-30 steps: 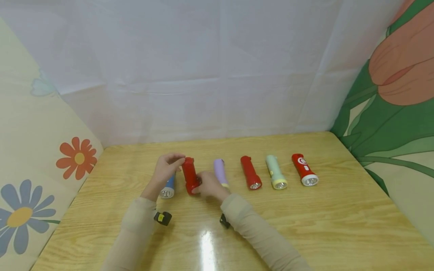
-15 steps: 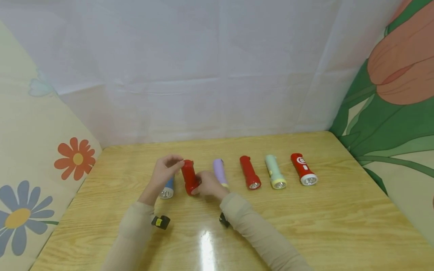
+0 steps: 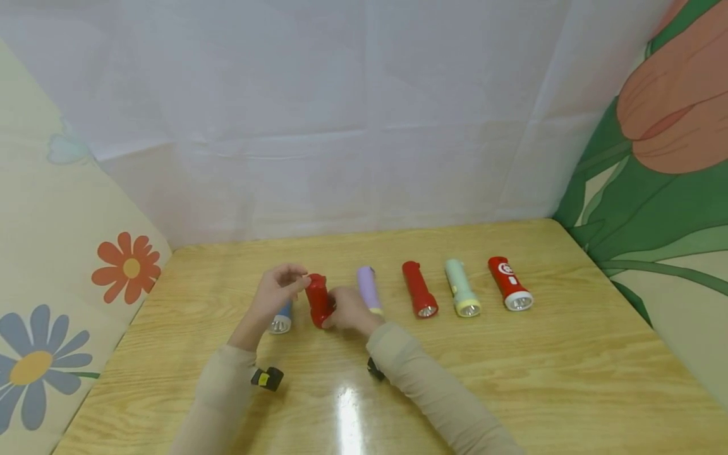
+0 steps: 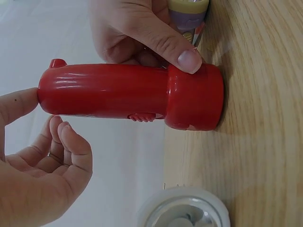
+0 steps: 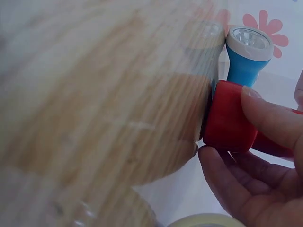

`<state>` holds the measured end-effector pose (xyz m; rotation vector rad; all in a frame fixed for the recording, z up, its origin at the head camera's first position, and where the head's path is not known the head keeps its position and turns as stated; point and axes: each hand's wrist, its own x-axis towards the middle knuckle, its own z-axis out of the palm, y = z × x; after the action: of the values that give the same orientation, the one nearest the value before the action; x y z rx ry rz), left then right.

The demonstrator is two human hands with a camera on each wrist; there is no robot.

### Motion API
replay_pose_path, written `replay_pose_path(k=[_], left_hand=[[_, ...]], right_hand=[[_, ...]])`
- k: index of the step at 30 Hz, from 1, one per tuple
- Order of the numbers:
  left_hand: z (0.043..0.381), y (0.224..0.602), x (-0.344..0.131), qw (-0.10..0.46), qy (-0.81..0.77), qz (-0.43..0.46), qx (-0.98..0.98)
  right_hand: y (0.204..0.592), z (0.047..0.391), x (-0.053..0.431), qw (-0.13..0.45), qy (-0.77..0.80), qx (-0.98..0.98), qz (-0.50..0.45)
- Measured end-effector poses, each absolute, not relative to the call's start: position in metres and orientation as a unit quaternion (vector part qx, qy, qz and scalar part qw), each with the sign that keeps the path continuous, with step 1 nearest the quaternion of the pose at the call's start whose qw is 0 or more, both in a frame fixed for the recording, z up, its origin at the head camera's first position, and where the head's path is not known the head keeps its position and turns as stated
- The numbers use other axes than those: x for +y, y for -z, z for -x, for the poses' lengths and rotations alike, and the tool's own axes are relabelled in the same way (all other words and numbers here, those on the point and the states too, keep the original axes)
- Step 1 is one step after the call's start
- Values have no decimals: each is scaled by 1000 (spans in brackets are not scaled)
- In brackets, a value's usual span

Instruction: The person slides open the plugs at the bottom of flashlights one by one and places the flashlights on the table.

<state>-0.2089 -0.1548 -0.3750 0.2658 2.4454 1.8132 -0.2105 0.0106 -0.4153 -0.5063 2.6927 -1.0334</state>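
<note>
A plain red flashlight (image 3: 318,303) stands nearly upright, lens end down on the table, between both hands. In the left wrist view the red flashlight (image 4: 113,90) shows its slide switch and the small loop at its tail. My right hand (image 3: 354,311) grips the wide head, thumb on one side and fingers on the other, as the thumb and fingers of the right hand (image 5: 265,170) also show in the right wrist view. My left hand (image 3: 273,297) holds the tail end, one digit against its tip and curled fingertips at its side. The lens faces down, hidden.
A blue flashlight (image 3: 281,319) lies left of the red one, partly behind my left hand. Right of it lie a purple flashlight (image 3: 370,291), another red one (image 3: 419,289), a mint-green one (image 3: 462,287) and a red-and-white one (image 3: 510,284). A white cloth (image 3: 364,126) hangs behind the table.
The red flashlight's tail has swung toward me, so it stands more upright, its head staying about in place. My left hand has moved slightly lower with the tail; my right hand barely moved.
</note>
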Motion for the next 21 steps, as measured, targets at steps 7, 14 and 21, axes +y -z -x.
replay_pose_path(k=[7,14,21], left_hand=[[206,376,-155,45,-593,-101,797],[203,380,-155,40,-590,-108,799],[201,378,-155,36,-596,-95,797]], right_hand=[[416,210,9,96,332,922,177],[416,210,9,97,329,922,177],[417,211,9,94,330,921,186]])
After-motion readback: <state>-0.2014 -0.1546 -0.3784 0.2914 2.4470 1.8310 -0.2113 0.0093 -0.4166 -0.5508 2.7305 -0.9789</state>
